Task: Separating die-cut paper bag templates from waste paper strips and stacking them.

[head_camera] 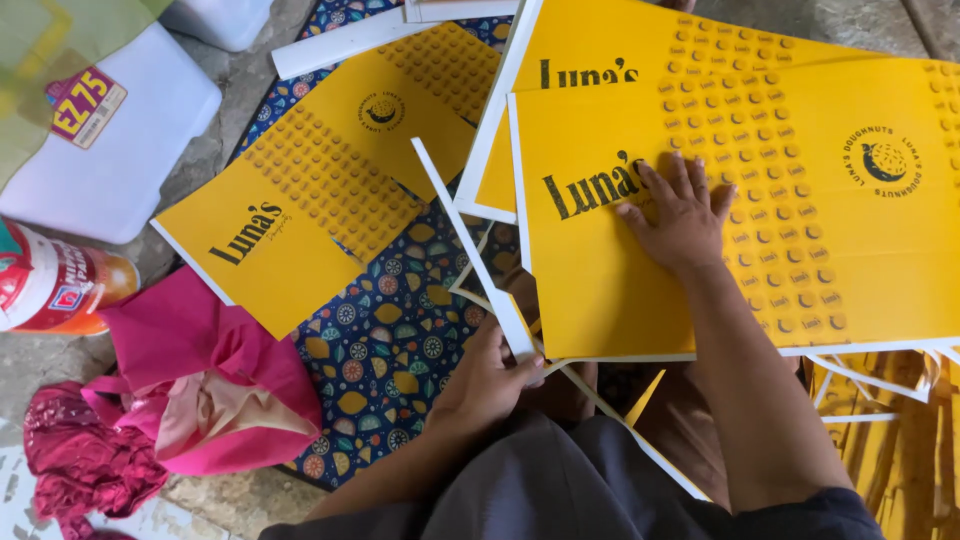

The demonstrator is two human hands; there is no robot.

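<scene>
My one head camera looked steeply down, close over my lap, at yellow cardboard sheets (740, 200) on the floor.

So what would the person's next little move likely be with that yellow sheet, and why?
Probably pull the white strip away along the edge of the yellow sheet. The left hand has a grip on the strip's lower end, while the right hand lies flat on the sheet, seemingly bracing it.

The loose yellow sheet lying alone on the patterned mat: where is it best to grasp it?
Probably at the near corner of the loose yellow sheet, coming from the left hand side: it points toward the person, lies free on the patterned mat, nothing covering it.
</scene>
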